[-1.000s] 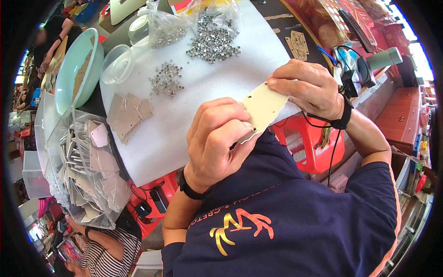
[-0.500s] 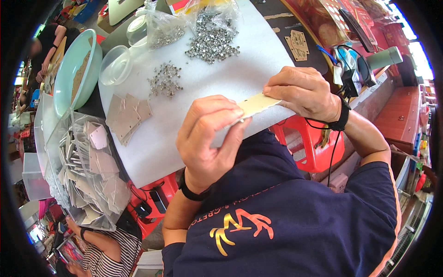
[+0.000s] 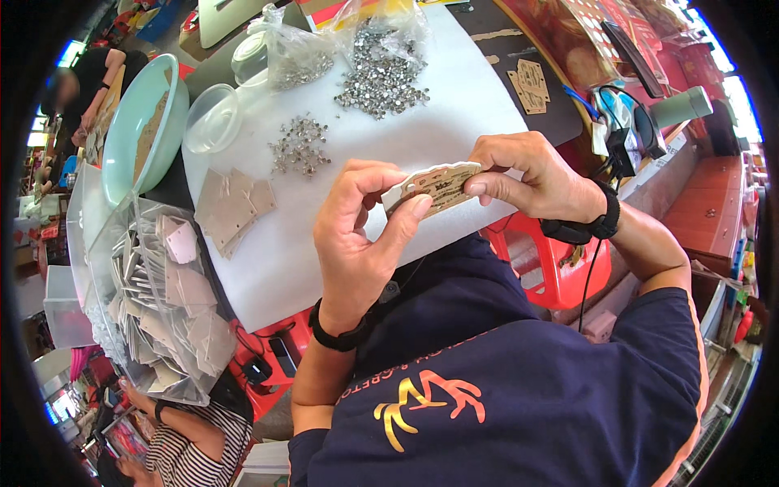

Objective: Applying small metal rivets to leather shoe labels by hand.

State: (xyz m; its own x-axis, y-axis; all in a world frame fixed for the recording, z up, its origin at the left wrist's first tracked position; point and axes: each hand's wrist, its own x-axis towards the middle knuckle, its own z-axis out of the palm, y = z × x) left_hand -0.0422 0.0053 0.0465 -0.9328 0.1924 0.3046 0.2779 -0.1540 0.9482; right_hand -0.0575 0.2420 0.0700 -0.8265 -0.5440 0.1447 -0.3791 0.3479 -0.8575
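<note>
Above the near edge of the white work surface [image 3: 268, 296], a thin brown printed card [image 3: 442, 191] with a wavy edge is held up in both hands. My left hand [image 3: 357, 235] pinches its left end between thumb and fingers. At the opposite end, my right hand [image 3: 531, 174] grips it the same way. A pale layer shows along the card's back and left end; I cannot tell whether that is a second card. Beyond my left hand lie a small scatter of silvery metal pieces [image 3: 299, 146] and a few overlapping grey-beige cards [image 3: 231, 209].
A larger heap of metal pieces [image 3: 377, 81] spills from a clear bag at the back. Left stand a pale green basin [image 3: 118, 154], a clear tub [image 3: 213, 119] and a clear container [image 3: 199, 398] of cards. Red stools [image 3: 560, 272] sit below. Other people work at left.
Both hands have turned the card: its pale side faced up before, and now the brown printed side shows. The whole view has shifted slightly.
</note>
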